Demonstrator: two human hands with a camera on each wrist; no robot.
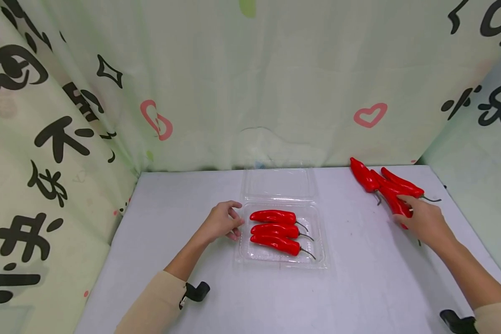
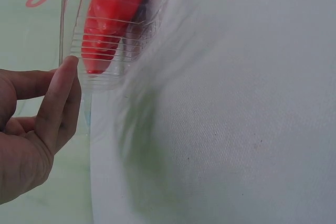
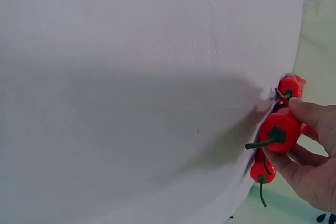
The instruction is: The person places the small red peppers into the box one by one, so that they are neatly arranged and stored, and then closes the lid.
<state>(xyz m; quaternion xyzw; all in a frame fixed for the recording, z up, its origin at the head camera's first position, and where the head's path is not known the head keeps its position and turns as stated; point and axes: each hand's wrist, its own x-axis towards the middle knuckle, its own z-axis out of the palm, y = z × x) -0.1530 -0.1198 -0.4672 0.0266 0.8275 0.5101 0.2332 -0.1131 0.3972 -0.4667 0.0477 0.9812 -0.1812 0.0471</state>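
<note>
Three red chili peppers (image 1: pixel 273 230) with green stems lie side by side in an opened clear plastic box (image 1: pixel 284 263), whose lid (image 1: pixel 279 184) is folded back behind it. My left hand (image 1: pixel 222 221) is at the box's left edge; in the left wrist view its fingertips (image 2: pixel 68 66) touch the ribbed wall beside a pepper. At the table's right side my right hand (image 1: pixel 427 220) grips a red chili pepper (image 3: pixel 281 129) near its stem end, thumb on one side and fingers on the other. Behind it lie several more chili peppers (image 1: pixel 361 174), partly overlapping.
A white cloth covers the table (image 1: pixel 183 297). A pale green printed curtain (image 1: pixel 275 93) hangs along the back and both sides. The right-hand peppers lie near the table's back right corner.
</note>
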